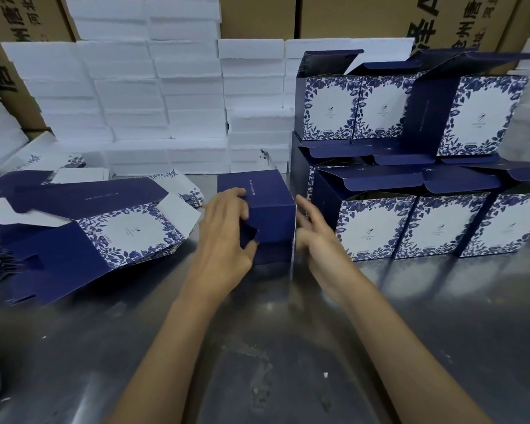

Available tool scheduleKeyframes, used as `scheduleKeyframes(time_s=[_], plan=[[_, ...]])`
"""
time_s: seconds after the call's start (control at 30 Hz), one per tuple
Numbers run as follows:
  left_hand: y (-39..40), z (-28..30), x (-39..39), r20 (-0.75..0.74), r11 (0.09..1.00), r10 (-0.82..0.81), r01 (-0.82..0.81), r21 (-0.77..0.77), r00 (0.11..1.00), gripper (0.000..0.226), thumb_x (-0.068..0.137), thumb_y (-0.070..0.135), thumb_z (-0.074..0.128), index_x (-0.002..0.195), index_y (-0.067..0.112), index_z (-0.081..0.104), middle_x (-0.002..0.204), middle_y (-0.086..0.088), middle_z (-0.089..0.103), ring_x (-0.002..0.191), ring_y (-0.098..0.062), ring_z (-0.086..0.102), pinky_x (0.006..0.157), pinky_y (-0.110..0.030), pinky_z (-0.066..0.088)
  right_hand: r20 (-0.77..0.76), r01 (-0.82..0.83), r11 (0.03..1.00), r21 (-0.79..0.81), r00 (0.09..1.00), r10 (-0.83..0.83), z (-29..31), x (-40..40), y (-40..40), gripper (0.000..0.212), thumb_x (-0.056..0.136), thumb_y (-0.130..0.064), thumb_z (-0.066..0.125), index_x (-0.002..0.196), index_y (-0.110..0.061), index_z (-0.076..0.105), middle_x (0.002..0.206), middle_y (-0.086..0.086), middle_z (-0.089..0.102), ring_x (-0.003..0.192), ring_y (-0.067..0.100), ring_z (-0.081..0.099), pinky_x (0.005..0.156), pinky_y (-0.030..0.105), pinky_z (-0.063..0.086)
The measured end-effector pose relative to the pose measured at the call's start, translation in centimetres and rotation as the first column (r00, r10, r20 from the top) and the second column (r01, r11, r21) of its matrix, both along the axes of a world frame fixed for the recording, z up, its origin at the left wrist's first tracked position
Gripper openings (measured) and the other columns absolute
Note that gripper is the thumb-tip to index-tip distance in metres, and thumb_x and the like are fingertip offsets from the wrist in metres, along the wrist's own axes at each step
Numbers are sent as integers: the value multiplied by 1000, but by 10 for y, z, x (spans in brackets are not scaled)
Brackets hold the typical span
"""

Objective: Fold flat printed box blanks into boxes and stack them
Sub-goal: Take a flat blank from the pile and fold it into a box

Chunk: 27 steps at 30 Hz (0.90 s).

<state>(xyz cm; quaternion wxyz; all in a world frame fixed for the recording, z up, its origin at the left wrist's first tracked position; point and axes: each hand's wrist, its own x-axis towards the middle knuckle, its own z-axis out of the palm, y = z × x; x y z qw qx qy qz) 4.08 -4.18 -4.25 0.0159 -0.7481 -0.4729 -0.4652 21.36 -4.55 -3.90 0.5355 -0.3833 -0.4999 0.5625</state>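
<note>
On the metal table (288,347), we grasp a navy box (273,215) between flat blanks (89,237) and folded boxes (410,224): left hand (227,237) pinching a flap, right hand (315,237) flat, fingers relaxed against its side.

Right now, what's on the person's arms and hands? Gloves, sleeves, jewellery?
Nothing worn that shows. The left hand and right hand are bare, no gloves. No ring, watch or band is visible on the sides facing the camera. Both forearms are bare to the bottom edge of the frame; no sleeve enters the view.
</note>
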Motion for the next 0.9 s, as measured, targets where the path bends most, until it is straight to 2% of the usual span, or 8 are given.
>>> scheduleKeyframes(time_s=[0.1, 0.17, 0.3, 0.43, 0.57, 0.63, 0.8, 0.9], plan=[[0, -1, 0, 205, 992, 51, -26, -121, 977, 84, 72, 10, 85, 139, 23, 38, 159, -2, 24, 147, -21, 24, 118, -36, 27, 139, -38, 999, 14, 990, 36, -7, 0, 0, 94, 70, -4, 57, 155, -35, 32, 154, -13, 46, 141, 8, 45, 113, 36, 44], [0, 0, -3, 331, 969, 100, -16, -248, 938, 105, 68, 13, 89, 151, 28, 26, 158, 1, 28, 147, -18, 28, 119, -40, 30, 200, -55, 997, 53, 979, 43, -10, 1, 4, 94, 70, -11, 70, 152, -40, 35, 145, -20, 54, 131, -2, 52, 109, 30, 47], [-2, 2, -7, 467, 873, 60, 181, -453, 882, 114, 65, 9, 90, 151, 39, 22, 133, 9, 56, 116, -6, 58, 90, -23, 52, 293, 8, 995, 103, 955, -38, -21, -4, 9, 83, 80, -24, 85, 144, -47, 37, 123, -29, 65, 110, -12, 62, 84, 9, 51], [-2, 4, -5, 490, 813, 47, 252, -525, 870, 109, 72, -8, 79, 152, 37, 19, 130, -1, 54, 108, -10, 61, 82, -27, 56, 311, 186, 968, 169, 922, -231, -26, -7, 12, 74, 86, -30, 80, 147, -38, 39, 130, -22, 62, 113, -10, 61, 97, 20, 54], [-3, 5, 1, 500, 782, 21, 297, -548, 866, 98, 73, -12, 75, 150, 29, 29, 124, 9, 53, 92, 16, 57, 65, -9, 51, 344, 285, 934, 218, 873, -346, -26, -9, 11, 62, 89, -33, 77, 142, -33, 46, 123, -18, 67, 109, -3, 64, 95, 26, 54], [-4, 6, 3, 516, 767, 25, 315, -559, 856, 96, 75, -11, 73, 149, 30, 29, 119, 15, 53, 83, 22, 56, 62, -9, 50, 370, 340, 908, 247, 832, -412, -25, -11, 10, 54, 90, -35, 75, 136, -31, 49, 116, -16, 69, 102, 0, 66, 90, 27, 55], [-3, 9, 0, 542, 740, 75, 317, -593, 837, 88, 79, -4, 70, 148, 34, 31, 133, 0, 51, 109, -14, 60, 62, -15, 51, 449, 435, 825, 362, 694, -563, -26, -16, 9, 52, 90, -45, 72, 134, -27, 51, 108, -9, 72, 96, 14, 67, 82, 30, 52], [-4, 11, 0, 589, 727, 82, 356, -587, 804, 83, 81, -2, 69, 147, 33, 33, 133, -3, 50, 111, -19, 61, 64, -22, 53, 470, 447, 802, 396, 651, -595, -27, -18, 9, 55, 90, -48, 71, 135, -26, 50, 110, -4, 73, 100, 23, 68, 83, 35, 54]])
